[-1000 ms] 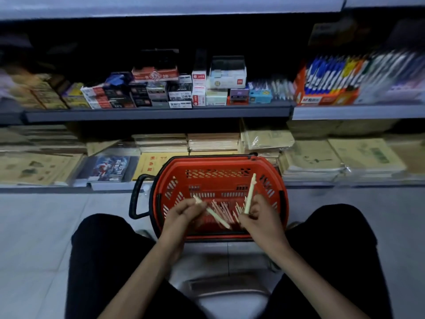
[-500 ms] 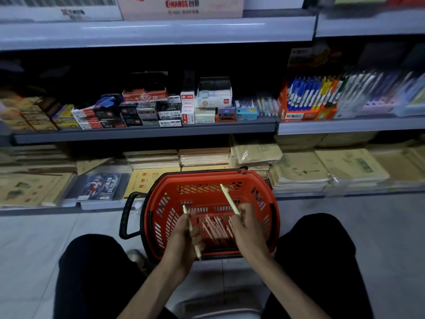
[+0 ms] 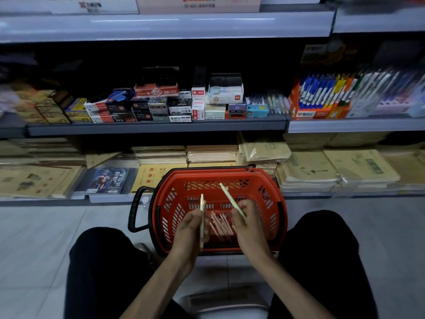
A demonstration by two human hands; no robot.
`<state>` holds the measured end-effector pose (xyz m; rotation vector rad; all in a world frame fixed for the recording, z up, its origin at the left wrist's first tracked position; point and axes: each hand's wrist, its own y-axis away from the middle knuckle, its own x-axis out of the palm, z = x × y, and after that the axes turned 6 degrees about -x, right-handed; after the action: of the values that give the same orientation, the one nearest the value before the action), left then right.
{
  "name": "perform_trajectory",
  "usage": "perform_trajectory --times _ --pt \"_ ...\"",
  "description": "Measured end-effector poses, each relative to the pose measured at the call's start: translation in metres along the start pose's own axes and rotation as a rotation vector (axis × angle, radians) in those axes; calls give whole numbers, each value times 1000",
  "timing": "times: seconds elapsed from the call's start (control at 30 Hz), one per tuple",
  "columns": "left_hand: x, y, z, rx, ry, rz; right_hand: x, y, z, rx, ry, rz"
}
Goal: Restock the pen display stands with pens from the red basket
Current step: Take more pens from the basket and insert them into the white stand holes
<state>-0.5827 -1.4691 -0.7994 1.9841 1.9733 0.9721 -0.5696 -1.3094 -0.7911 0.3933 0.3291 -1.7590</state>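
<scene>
- Gripping a slim pale pen [image 3: 202, 210] near-upright, the left hand [image 3: 187, 229] has its fingers curled round it.
- Right hand [image 3: 248, 223] pinches a second pale pen [image 3: 231, 201], top leaning left.
- Both hover over the red basket [image 3: 230, 177]: slotted oval plastic, on the tiled floor [image 3: 46, 238] between the knees.
- Pinkish pens [image 3: 220, 224] lie loose inside.
- Orange cardboard pen stand [image 3: 319, 113] sits on the right shelf.

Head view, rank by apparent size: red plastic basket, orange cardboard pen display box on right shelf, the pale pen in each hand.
1. Red plastic basket, largest.
2. Orange cardboard pen display box.
3. Pale plastic pen in the left hand and second pale pen in the right hand: alike, unranked.
</scene>
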Motion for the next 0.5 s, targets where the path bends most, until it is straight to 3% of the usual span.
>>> perform_trajectory --times 0.13,0.33,0.5 --pt "-5 -6 2 25 -40 -50 5 -2 -1 60 6 37" --pt "-5 -4 -5 -36 67 -89 11 -8 7 431 -526 58" --pt "-6 0 -7 -38 80 -57 9 -1 10 483 -714 115"
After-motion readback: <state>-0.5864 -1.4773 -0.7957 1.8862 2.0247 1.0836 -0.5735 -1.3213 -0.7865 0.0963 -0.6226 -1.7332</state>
